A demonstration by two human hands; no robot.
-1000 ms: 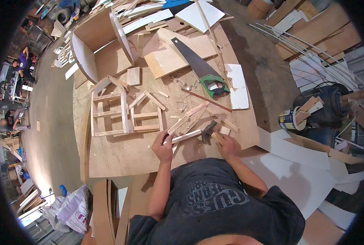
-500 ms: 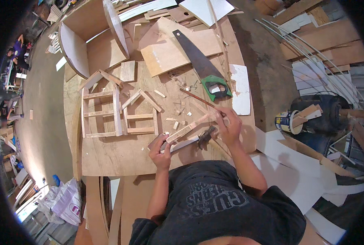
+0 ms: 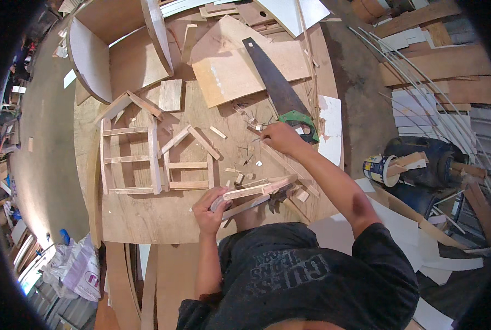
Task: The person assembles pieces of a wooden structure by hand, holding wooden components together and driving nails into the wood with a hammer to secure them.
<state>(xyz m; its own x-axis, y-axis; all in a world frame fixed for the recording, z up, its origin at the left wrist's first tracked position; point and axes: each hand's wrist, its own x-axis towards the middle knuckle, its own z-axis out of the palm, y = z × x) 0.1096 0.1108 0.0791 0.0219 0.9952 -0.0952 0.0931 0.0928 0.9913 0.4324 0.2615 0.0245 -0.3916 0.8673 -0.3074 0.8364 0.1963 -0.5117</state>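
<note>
My left hand (image 3: 208,212) is closed round one end of a narrow piece of joined wood strips (image 3: 251,190), close to the table's front edge. Just below that piece lies a hammer (image 3: 277,199) with a pale handle, partly hidden. My right hand (image 3: 280,137) is down on the table by the loose nails (image 3: 247,154), fingers curled downward. The end of a dark brown strip (image 3: 253,131) shows at its fingertips; whether they grip it is hidden. Right beside this hand is the green handle of a handsaw (image 3: 281,88). Two small house-shaped wooden frames (image 3: 127,159) (image 3: 187,165) lie to the left.
A curved-sided wooden cabinet (image 3: 138,60) stands at the back left of the table (image 3: 141,225). Flat boards (image 3: 223,77) and a wood block (image 3: 170,95) lie behind the frames. On the floor at right are a bucket (image 3: 378,169) of offcuts and long thin rods (image 3: 405,66).
My right hand has moved away from the far end of the wood piece, up and left to the nails beside the saw. My left hand keeps its hold. The view has shifted slightly.
</note>
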